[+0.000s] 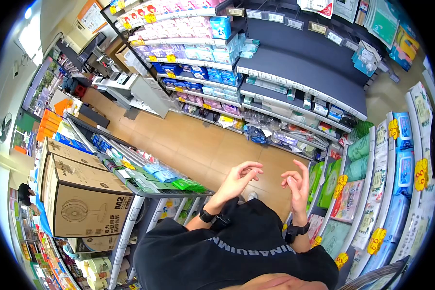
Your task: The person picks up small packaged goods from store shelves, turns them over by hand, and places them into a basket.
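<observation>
My left hand (238, 180) is raised in front of my chest, its fingers loosely bent and apart, holding nothing. To its right, my right hand (296, 187) is also up and empty, thumb and fingers spread in a loose curl. The two hands do not touch each other. Each wrist wears a black band, the left one (206, 215) slimmer than the right one (296, 232). Nearest to my right hand are green packs (329, 177) on the right shelf. Light blue packs (165, 175) and a bright green pack (188, 185) lie on the shelf top left of my left hand.
Large cardboard fan boxes (92, 198) stand on the left shelf unit. Ahead, a tall shelf (299, 63) carries packaged goods, with some bare boards. Packs with yellow price tags (377, 240) line the right side. Tiled floor (164, 137) runs between the shelves towards a white counter (145, 92).
</observation>
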